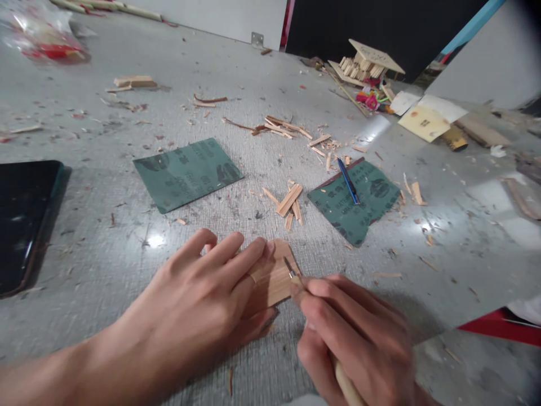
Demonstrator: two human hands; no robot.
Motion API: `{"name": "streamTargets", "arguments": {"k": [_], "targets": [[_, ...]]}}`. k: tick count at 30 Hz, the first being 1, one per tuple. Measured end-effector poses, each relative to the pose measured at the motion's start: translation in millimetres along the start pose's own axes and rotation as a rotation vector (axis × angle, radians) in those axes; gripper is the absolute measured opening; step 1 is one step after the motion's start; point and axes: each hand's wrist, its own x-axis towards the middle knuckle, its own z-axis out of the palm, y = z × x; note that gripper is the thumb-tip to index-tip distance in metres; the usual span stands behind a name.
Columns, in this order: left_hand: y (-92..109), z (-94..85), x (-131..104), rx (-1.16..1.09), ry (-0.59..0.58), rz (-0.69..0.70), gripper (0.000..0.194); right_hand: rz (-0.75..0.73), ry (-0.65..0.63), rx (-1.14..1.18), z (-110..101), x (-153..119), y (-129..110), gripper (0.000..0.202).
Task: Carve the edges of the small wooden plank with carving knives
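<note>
A small flat piece of wood (274, 276) lies on the grey tabletop, its far end cut to an angled outline. My left hand (207, 282) presses it down, fingers across its top and thumb along the near edge; part of the wood is hidden beneath. In my right hand (355, 332) is a carving knife (291, 272) with a pale wooden handle, gripped like a pen. Its thin metal tip is at the wood's right side; whether it touches the surface I cannot tell. Wood offcuts (289, 200) lie just beyond the piece.
Two green sandpaper sheets (188, 175) lie beyond my hands, the right one under a blue pen (348, 181). A black phone or tablet (27, 220) is at the left. Shavings (283, 127) litter the table; a small wooden model (367, 62) and papers (425, 123) stand far right.
</note>
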Motion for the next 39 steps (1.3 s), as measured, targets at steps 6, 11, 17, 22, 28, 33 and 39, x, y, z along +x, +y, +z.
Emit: {"name": "streamTargets", "arguments": {"k": [6, 11, 17, 22, 28, 33, 39], "targets": [[2, -2.3, -3, 0.001, -0.03, 0.011, 0.023, 0.035, -0.042, -0.008, -3, -8, -4, 0.028], [2, -2.8, -1, 0.012, -0.029, 0.009, 0.022, 0.019, -0.01, -0.026, -7, -10, -7, 0.031], [2, -3.2, -1, 0.012, -0.067, 0.016, 0.027, -0.01, -0.031, -0.049, -12, -20, -12, 0.037], [0, -6.0, 2, 0.062, -0.072, 0.023, 0.033, -0.028, -0.084, -0.045, -17, -40, -10, 0.04], [-17, 1.2, 2, 0.124, -0.075, -0.044, 0.037, 0.02, -0.028, 0.096, -32, -41, 0, 0.04], [-19, 1.8, 3, -0.073, -0.102, -0.193, 0.061, 0.107, 0.107, 0.152, -31, -20, 23, 0.036], [-25, -0.1, 13, -0.229, -0.111, -0.268, 0.047, 0.121, 0.078, 0.283, -18, 39, 58, 0.023]]}}
